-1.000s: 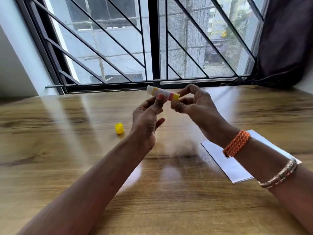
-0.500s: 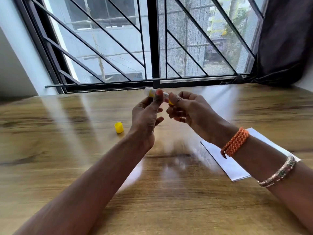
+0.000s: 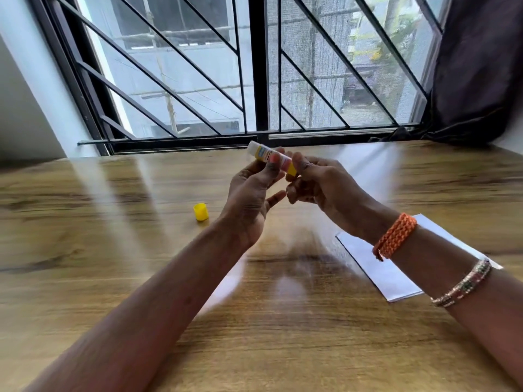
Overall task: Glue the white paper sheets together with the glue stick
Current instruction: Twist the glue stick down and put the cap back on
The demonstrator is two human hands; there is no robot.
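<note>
Both hands are raised over the wooden table (image 3: 85, 250), sharing the glue stick (image 3: 270, 159) in the far-middle of the scene, just in front of the window grille (image 3: 198, 80). The left hand (image 3: 252, 205) pinches the tube's barrel between thumb and fingers. The right hand (image 3: 322, 188) is curled closed on the yellow base end, thumb on top, which looks like the twist knob. The tube lies tilted, its uncapped white end pointing far-left. The yellow cap (image 3: 201, 212) stands on the table, left of the left wrist, apart from everything. The white paper sheets (image 3: 376, 267) lie flat at the right, partly under the right forearm; whether one sheet or several is hard to tell. A pale patch near the left forearm may be another sheet, too blurred to say.

Handling judgement: the stick is light, rigid plastic and smooth, so a firm pinch on the barrel middle works, with the knob turned from the base. The exposed glue tip is soft and tacky, best left untouched. The paper is thin, floppy and light, and will likely slide on the glossy wood; it probably needs pinning flat with one hand near an edge while the glue is rubbed on.
</note>
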